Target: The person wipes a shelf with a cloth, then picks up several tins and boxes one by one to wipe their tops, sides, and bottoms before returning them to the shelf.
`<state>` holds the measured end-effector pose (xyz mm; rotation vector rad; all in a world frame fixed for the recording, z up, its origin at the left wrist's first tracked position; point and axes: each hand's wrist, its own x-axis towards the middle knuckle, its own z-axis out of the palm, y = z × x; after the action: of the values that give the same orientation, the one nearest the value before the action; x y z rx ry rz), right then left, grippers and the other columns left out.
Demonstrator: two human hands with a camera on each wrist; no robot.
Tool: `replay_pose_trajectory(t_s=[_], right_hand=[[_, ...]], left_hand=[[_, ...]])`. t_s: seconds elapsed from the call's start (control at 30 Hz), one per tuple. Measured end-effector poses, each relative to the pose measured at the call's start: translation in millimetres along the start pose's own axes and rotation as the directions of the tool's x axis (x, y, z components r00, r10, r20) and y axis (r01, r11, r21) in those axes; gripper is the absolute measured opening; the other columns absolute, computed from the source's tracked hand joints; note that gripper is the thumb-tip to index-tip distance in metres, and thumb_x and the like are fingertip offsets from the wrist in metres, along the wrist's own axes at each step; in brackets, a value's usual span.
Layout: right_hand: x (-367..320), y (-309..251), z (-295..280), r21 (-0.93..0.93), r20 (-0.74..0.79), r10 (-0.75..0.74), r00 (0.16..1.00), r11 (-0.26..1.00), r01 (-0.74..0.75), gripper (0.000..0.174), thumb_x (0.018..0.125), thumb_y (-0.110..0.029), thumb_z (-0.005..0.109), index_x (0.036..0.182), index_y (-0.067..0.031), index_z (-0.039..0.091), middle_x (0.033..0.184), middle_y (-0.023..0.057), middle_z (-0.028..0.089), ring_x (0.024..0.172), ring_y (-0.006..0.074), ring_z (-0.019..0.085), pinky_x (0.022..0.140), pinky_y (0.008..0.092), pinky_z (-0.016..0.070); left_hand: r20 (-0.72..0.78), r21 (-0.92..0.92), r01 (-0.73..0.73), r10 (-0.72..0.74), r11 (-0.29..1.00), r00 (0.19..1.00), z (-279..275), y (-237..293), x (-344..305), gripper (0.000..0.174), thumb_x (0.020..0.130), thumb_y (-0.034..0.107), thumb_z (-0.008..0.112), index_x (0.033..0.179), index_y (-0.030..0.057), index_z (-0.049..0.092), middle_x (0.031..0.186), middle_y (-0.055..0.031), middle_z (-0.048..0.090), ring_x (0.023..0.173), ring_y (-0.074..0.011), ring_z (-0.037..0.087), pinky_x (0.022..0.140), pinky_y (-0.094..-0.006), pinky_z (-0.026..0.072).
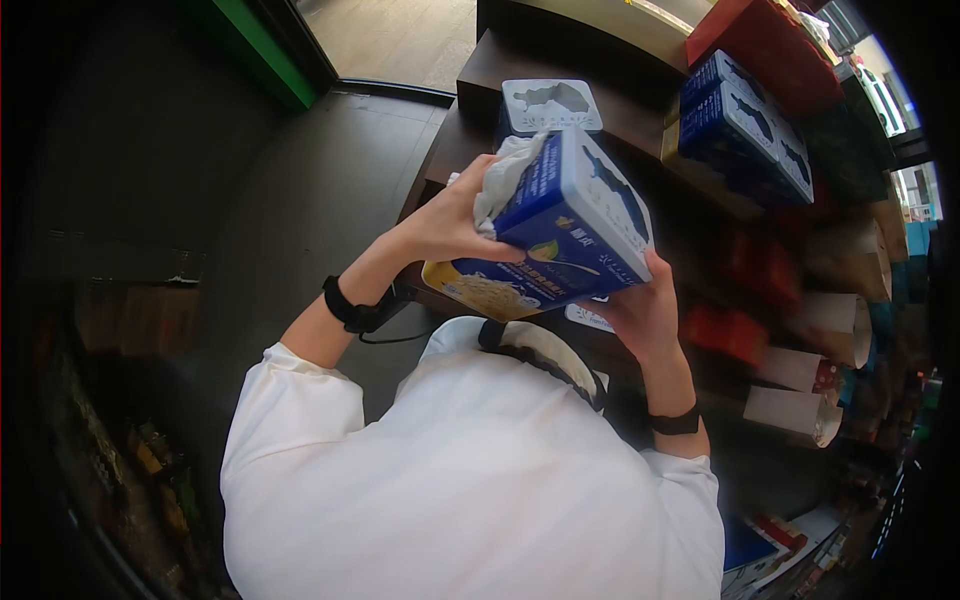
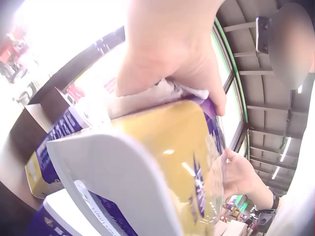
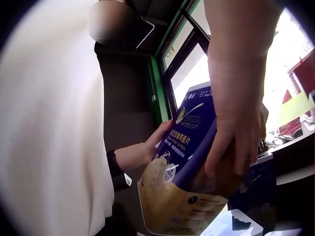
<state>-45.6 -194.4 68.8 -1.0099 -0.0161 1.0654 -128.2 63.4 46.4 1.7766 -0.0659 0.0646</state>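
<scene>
Both hands hold up a blue and gold oatmeal box [image 1: 550,225] with a white lid, tilted in front of the chest. My left hand [image 1: 440,225] grips a crumpled white cloth [image 1: 508,175] against the box's left side, its thumb lying on the blue front. In the left wrist view the cloth is bunched between the palm and the box. My right hand [image 1: 645,310] holds the opposite side near the lid end. The right wrist view shows its fingers [image 3: 236,147] spread along the box's side panel.
Another blue box with a white lid [image 1: 550,100] stands on the dark stepped shelf [image 1: 480,65] just beyond. More blue boxes [image 1: 745,115] sit to the right, beside a red box [image 1: 765,50]. Paper bags [image 1: 795,410] line the right. At upper left is a green door frame [image 1: 265,55].
</scene>
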Motion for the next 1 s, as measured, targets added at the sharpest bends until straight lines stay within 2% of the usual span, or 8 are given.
replay_pose_trajectory(t_s=[0.07,0.17,0.27,0.43,0.47,0.6,0.77,1.0], right_hand=[[8.9,7.2,12.0,-0.057,0.106,-0.009,0.994,0.998,0.015,0.063,0.087,-0.045,0.047,0.136,-0.0055,0.036,0.129,0.0136,0.048,0.120,0.0242,0.045,0.101,0.0454,0.0361],[31.4,23.8,24.1,-0.190,0.220,0.088,0.971,0.981,-0.045,0.071,0.086,-0.036,0.050,0.143,-0.0074,0.019,0.135,0.0163,0.039,0.123,0.0254,0.042,0.102,0.0474,0.0355],[53.9,44.7,35.4,-0.262,0.202,0.209,0.957,0.953,-0.152,0.077,0.085,-0.030,0.051,0.145,-0.0097,0.007,0.139,0.0181,0.029,0.126,0.0270,0.038,0.102,0.0464,0.0351],[80.0,63.4,42.4,-0.424,0.051,0.253,0.966,0.882,-0.209,0.076,0.084,-0.035,0.061,0.137,-0.0017,0.018,0.131,0.0213,0.037,0.123,0.0269,0.042,0.101,0.0418,0.0363],[82.5,64.2,41.4,-0.456,0.025,0.255,0.967,0.863,-0.216,0.075,0.083,-0.035,0.063,0.134,0.0009,0.021,0.128,0.0217,0.040,0.121,0.0269,0.043,0.101,0.0395,0.0371],[82.2,70.4,30.4,-0.608,-0.053,0.236,0.970,0.763,-0.219,0.073,0.082,-0.032,0.066,0.129,0.0052,0.023,0.125,0.0228,0.043,0.118,0.0269,0.046,0.097,0.0333,0.0390],[69.4,72.9,26.2,-0.551,-0.124,0.312,0.942,0.768,-0.327,0.080,0.082,-0.033,0.066,0.133,0.0067,0.018,0.129,0.0245,0.041,0.121,0.0293,0.043,0.098,0.0347,0.0373],[46.9,79.1,27.0,-0.501,-0.138,0.212,0.968,0.828,-0.253,0.081,0.085,-0.030,0.063,0.137,0.0055,0.012,0.135,0.0257,0.035,0.129,0.0313,0.037,0.107,0.0378,0.0297]], left_hand=[[-0.086,0.099,-0.072,0.081,0.993,0.993,-11.8,4.7,-31.0,0.096,0.057,0.030,0.086,0.134,0.0035,0.036,0.130,-0.0141,0.037,0.123,-0.0301,0.041,0.104,-0.0400,0.0365],[-0.152,0.264,-0.019,0.061,0.964,0.986,-25.9,0.3,-75.9,0.094,0.052,0.021,0.087,0.132,0.0005,0.041,0.132,-0.0141,0.034,0.123,-0.0298,0.039,0.104,-0.0386,0.0360],[-0.188,0.202,0.015,0.023,0.979,0.982,-31.6,-27.3,-105.3,0.093,0.051,0.018,0.087,0.130,0.0005,0.042,0.132,-0.0139,0.034,0.123,-0.0296,0.040,0.103,-0.0377,0.0371],[-0.242,0.201,0.194,-0.143,0.960,0.960,-26.6,-60.9,-123.0,0.095,0.050,0.015,0.087,0.131,0.0008,0.040,0.132,-0.0128,0.035,0.119,-0.0283,0.045,0.100,-0.0375,0.0407],[-0.200,0.301,0.206,-0.150,0.931,0.968,-26.3,-68.7,-122.5,0.098,0.049,0.015,0.087,0.132,0.0016,0.037,0.131,-0.0129,0.035,0.117,-0.0292,0.047,0.099,-0.0375,0.0419],[-0.146,0.249,0.178,-0.145,0.952,0.979,-16.0,-98.5,-111.5,0.096,0.054,0.014,0.086,0.135,0.0041,0.033,0.131,-0.0152,0.035,0.117,-0.0315,0.048,0.099,-0.0376,0.0420],[0.110,0.401,0.152,-0.212,0.903,0.971,-23.3,-109.8,-96.9,0.097,0.058,0.016,0.084,0.137,0.0056,0.028,0.132,-0.0189,0.033,0.122,-0.0350,0.042,0.102,-0.0386,0.0387],[0.220,0.427,0.122,-0.234,0.896,0.947,-31.9,-92.7,-70.9,0.101,0.058,0.022,0.085,0.138,0.0052,0.026,0.138,-0.0187,0.028,0.125,-0.0352,0.040,0.103,-0.0408,0.0379]])
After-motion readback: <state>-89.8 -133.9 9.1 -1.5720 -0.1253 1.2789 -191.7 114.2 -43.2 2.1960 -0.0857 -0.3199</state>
